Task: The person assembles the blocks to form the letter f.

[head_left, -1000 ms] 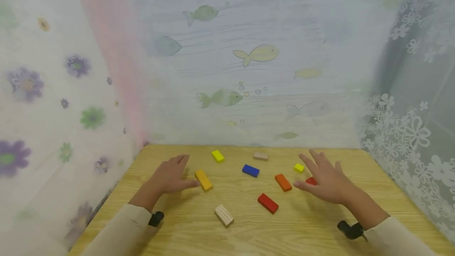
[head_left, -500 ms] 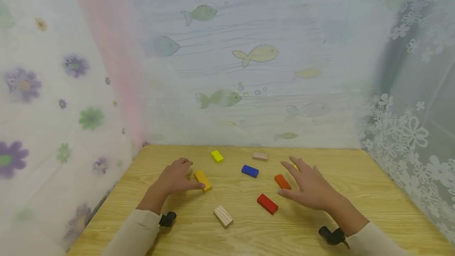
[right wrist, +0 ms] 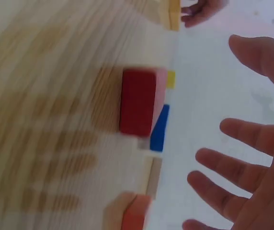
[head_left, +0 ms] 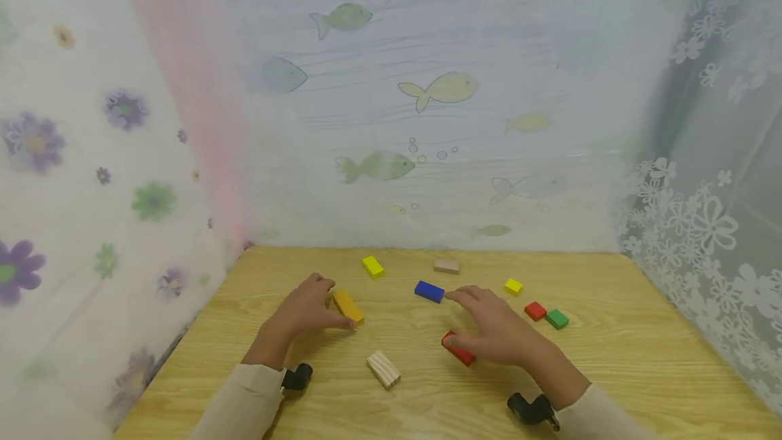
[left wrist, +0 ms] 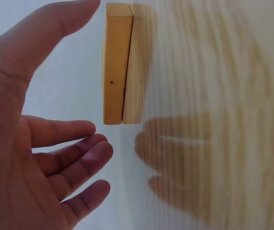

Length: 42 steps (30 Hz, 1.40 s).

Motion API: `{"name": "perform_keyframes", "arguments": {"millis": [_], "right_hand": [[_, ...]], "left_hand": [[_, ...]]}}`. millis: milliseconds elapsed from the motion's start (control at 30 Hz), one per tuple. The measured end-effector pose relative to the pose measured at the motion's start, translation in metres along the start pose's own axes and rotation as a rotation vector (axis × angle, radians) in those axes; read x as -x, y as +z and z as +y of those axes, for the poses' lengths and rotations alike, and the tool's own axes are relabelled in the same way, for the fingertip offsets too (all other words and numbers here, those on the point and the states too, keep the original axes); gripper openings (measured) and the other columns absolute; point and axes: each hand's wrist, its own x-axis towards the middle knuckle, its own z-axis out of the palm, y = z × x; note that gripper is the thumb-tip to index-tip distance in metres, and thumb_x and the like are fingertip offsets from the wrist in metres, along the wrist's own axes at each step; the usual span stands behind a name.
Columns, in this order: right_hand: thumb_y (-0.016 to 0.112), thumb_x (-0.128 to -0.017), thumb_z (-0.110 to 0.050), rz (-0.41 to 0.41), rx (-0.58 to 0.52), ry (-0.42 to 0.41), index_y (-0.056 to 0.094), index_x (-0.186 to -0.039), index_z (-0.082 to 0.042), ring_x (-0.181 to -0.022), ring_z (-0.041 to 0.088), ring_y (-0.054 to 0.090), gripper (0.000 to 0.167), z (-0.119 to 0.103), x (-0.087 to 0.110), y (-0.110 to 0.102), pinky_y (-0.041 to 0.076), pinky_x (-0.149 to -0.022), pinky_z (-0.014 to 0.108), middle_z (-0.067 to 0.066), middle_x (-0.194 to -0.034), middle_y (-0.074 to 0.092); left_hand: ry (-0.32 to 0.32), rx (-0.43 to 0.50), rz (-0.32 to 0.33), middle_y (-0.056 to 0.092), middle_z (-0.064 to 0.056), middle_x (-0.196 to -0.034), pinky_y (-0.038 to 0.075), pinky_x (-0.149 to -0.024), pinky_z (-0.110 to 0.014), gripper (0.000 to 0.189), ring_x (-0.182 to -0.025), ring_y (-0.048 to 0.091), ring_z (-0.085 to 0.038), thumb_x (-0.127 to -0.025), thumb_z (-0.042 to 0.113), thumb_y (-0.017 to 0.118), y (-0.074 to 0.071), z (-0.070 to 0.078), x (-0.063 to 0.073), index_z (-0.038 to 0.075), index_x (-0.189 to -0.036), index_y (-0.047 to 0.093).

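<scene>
On the wooden table lies a yellow-orange block (head_left: pixel 349 308), and my left hand (head_left: pixel 305 307) is beside it, thumb and fingers spread around its two ends. A gap shows between those fingers and the block (left wrist: pixel 115 72) in the left wrist view. My right hand (head_left: pixel 497 328) hovers over the long red block (head_left: pixel 458 353), thumb above it and fingers extended toward the blue block (head_left: pixel 430 291). In the right wrist view the red block (right wrist: pixel 138 100) stands clear of the fingers. An orange block (right wrist: pixel 136 213) shows there too; the right hand hides it in the head view.
A striped plain wooden block (head_left: pixel 383 369) lies near the front. Farther back are a yellow block (head_left: pixel 373 267) and a beige block (head_left: pixel 447 266). Toward the right sit a small yellow block (head_left: pixel 513 286), a small red block (head_left: pixel 535 311) and a green block (head_left: pixel 557 319). Printed curtains surround the table (head_left: pixel 275 399).
My right hand has moved left and nearer to me, from the small red block to over the long red one, uncovering the green block. My left hand has shifted slightly right, around the yellow-orange block.
</scene>
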Motion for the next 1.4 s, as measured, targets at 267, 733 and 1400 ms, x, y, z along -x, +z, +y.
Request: {"name": "perform_keyframes", "arguments": {"millis": [267, 733, 1400], "right_hand": [[0.075, -0.093, -0.049, -0.109, -0.077, -0.069, 0.054, -0.149, -0.022, -0.138, 0.031, 0.049, 0.066, -0.02, -0.017, 0.014, 0.046, -0.106, 0.058, 0.005, -0.146, 0.057], [0.082, -0.091, -0.026, -0.386, -0.378, -0.187, 0.056, -0.148, -0.016, -0.087, 0.001, 0.068, 0.064, -0.042, -0.041, 0.043, 0.056, -0.08, 0.023, -0.002, -0.111, 0.069], [0.081, -0.091, -0.018, -0.439, -0.355, -0.216, 0.064, -0.141, -0.021, -0.075, -0.001, 0.062, 0.052, -0.047, -0.051, 0.057, 0.054, -0.071, 0.021, -0.008, -0.103, 0.069]], "left_hand": [[-0.036, 0.074, -0.031, 0.057, -0.014, -0.126, 0.053, -0.093, -0.046, 0.106, -0.104, 0.058, -0.024, -0.066, 0.064, 0.091, 0.0, 0.001, 0.001, -0.001, -0.142, 0.057], [-0.039, 0.07, -0.03, 0.056, -0.006, -0.094, 0.043, -0.07, -0.036, 0.067, -0.08, 0.049, -0.02, -0.064, 0.053, 0.096, 0.002, 0.006, -0.003, 0.006, -0.102, 0.067], [0.036, 0.095, -0.044, 0.058, -0.005, -0.094, 0.04, -0.07, -0.036, 0.06, -0.081, 0.047, -0.019, -0.067, 0.047, 0.096, 0.007, 0.005, -0.007, 0.01, -0.107, 0.073]]}}
